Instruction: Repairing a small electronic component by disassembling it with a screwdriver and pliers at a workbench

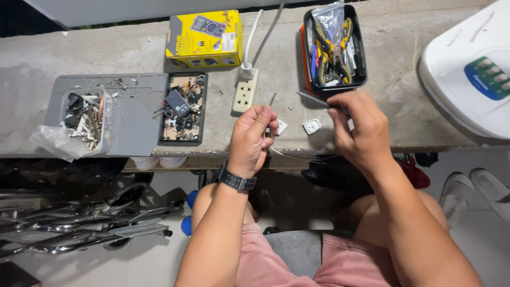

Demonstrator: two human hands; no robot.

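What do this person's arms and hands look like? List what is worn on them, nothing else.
Both arms are bare to above the elbow, with no sleeves in view. The left hand has a dark watch with a black band around its wrist. The right hand wears nothing: no glove, no watch, no ring that shows from this side.

Both forearms reach up from the lap toward the bench edge (pixel 372 150). The left hand (pixel 252 139) is curled into a loose fist over that edge — fingers folded in, thumb on top. The right hand (pixel 359 127), just beside it, pinches shut — knuckles up, wrist bent.
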